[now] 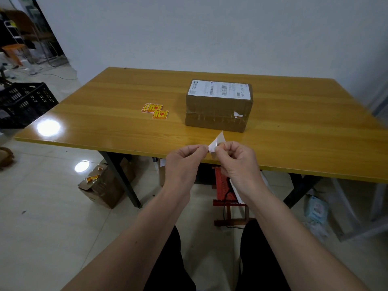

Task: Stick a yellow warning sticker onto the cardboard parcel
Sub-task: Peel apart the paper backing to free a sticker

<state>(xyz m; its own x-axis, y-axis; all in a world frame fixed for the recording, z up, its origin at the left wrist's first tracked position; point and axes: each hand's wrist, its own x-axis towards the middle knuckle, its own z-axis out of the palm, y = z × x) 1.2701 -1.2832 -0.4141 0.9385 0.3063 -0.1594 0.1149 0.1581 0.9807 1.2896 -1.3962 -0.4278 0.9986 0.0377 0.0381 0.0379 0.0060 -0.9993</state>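
Observation:
The cardboard parcel (218,111), wrapped in clear tape with a white shipping label on top, stands in the middle of the wooden table (105,97). Left of it lie a few yellow warning stickers (155,110) in a loose pile. Over the table's near edge, my left hand (184,159) and my right hand (237,158) pinch one sticker (217,142) between their fingertips. Only its white back side faces me, with a corner sticking up. Both hands are well in front of the parcel and apart from it.
A black plastic crate (23,103) stands on the floor at the left. Under the table are an open cardboard box (105,185) and a red stool (226,198). A white wall runs behind the table, and my legs show at the bottom.

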